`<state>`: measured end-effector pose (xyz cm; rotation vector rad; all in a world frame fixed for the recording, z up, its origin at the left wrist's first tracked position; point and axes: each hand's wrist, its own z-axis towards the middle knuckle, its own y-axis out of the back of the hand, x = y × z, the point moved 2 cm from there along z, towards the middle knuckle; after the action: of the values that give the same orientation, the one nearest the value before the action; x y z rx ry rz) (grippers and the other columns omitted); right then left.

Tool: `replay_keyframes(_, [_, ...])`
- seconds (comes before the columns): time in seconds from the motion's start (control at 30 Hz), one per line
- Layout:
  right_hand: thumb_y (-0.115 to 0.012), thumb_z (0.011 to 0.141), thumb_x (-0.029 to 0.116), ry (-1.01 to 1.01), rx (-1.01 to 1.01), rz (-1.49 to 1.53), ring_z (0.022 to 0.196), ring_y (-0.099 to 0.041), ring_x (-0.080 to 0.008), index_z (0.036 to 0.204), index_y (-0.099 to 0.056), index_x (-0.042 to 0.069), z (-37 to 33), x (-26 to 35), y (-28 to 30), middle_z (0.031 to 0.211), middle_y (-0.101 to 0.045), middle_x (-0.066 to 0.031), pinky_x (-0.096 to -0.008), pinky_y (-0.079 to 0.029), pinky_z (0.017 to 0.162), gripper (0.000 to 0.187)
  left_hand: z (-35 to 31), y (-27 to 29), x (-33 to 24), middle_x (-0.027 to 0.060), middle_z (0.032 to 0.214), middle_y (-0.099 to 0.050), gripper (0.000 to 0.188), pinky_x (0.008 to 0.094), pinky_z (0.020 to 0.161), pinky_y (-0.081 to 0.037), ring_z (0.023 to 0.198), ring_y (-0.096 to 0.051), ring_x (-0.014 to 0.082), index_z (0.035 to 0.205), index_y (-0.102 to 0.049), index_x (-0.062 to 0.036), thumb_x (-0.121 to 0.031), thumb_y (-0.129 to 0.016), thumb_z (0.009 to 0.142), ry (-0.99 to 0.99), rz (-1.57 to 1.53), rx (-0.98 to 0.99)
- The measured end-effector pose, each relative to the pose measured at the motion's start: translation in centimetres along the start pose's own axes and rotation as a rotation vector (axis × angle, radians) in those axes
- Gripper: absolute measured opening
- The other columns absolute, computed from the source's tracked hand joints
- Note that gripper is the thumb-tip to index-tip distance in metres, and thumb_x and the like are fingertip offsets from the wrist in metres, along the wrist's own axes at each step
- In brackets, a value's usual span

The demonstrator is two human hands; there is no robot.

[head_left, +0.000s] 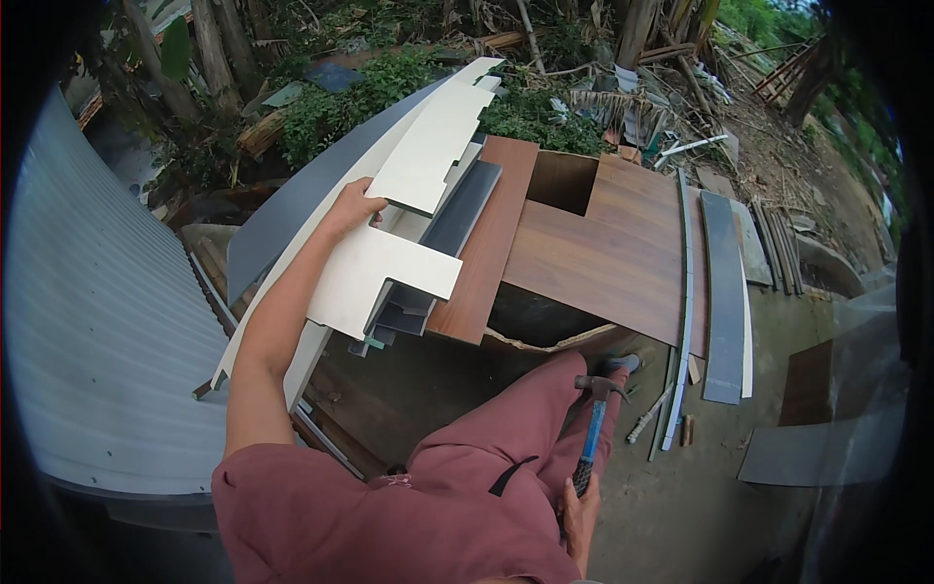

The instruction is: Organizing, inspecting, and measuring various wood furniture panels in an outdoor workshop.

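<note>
Left hand point(352, 209), clamped on a white, notched, flat panel point(426, 161) left of the reddish-brown wood-grain board point(491, 253), grip best kept firm; right hand point(581, 516), well apart, wrapped round a blue-handled metal claw hammer point(592, 433), nearer the body than that board.

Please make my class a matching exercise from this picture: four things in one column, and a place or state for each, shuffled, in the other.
Column one
1. Hammer
2. Left hand
3. Corrugated sheet
4. Leafy plants

Column two
A. Pale and ribbed, along the picture's left side
B. Green, near the top of the picture
C. Held in the right hand
D. Gripping a white panel

Pairs: 1-C, 2-D, 3-A, 4-B.
</note>
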<state>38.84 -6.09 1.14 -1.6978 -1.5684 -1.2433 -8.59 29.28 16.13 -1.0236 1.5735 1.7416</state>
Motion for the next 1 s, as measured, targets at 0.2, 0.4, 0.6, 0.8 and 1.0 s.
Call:
replay_keyframes(0.2, [-0.060, 0.086, 0.016, 0.014, 0.005, -0.073, 0.047, -0.043, -0.0088, 0.088, -0.046, 0.006, -0.3, 0.9, -0.9, 0.062, -0.044, -0.0002, -0.0247, -0.033, 0.042, 0.017, 2.6, 2.5, 6.3, 0.0131, 0.075, -0.064, 0.039, 0.0306, 0.059, -0.050, 0.062, -0.062, 0.0187, 0.107, -0.059, 0.0040, -0.008, -0.060, 0.070, -0.004, 0.070, -0.004])
replay_keyframes(0.4, [-0.061, 0.085, 0.017, 0.038, 0.009, -0.087, 0.048, -0.043, -0.0085, 0.087, -0.046, 0.006, 0.0, 0.4, -1.2, 0.062, -0.044, 0.0002, -0.0255, -0.034, 0.043, 0.019, 3.9, 1.0, 7.6, 0.0261, 0.105, -0.056, 0.050, 0.0393, 0.087, -0.046, 0.100, -0.055, 0.0369, 0.111, -0.059, 0.0026, -0.021, -0.067, 0.068, -0.169, 0.709, -0.049])
replay_keyframes(0.6, [-0.060, 0.086, 0.016, 0.053, 0.003, -0.125, 0.048, -0.047, -0.0108, 0.090, -0.049, 0.003, 0.2, -0.2, -1.1, 0.059, -0.048, -0.0017, -0.0286, -0.037, 0.045, 0.018, 3.7, 0.3, 8.9, 0.0262, 0.112, -0.052, 0.052, 0.0418, 0.094, -0.043, 0.106, -0.051, 0.0404, 0.116, -0.058, 0.0002, -0.022, -0.067, 0.070, -0.107, 0.673, -0.124])
replay_keyframes(0.8, [-0.060, 0.086, 0.015, 0.002, 0.009, 0.042, 0.045, -0.044, -0.0078, 0.095, -0.049, 0.004, -0.3, 0.7, -1.1, 0.058, -0.047, 0.0017, -0.0240, -0.035, 0.042, 0.018, 2.0, -1.2, 9.1, 0.0242, 0.110, -0.052, 0.055, 0.0446, 0.092, -0.043, 0.105, -0.050, 0.0401, 0.126, -0.054, -0.0038, -0.018, -0.067, 0.074, -0.141, 0.611, -0.338])
replay_keyframes(1.0, [-0.058, 0.089, 0.014, -0.050, 0.020, 0.122, 0.043, -0.043, -0.0085, 0.097, -0.049, 0.003, -0.5, 0.5, -0.6, 0.057, -0.047, 0.0016, -0.0262, -0.034, 0.040, 0.016, 1.0, -2.5, 9.1, 0.0239, 0.108, -0.054, 0.051, 0.0436, 0.092, -0.043, 0.104, -0.051, 0.0396, 0.123, -0.057, -0.0036, -0.017, -0.068, 0.075, -0.185, 0.619, -0.394])
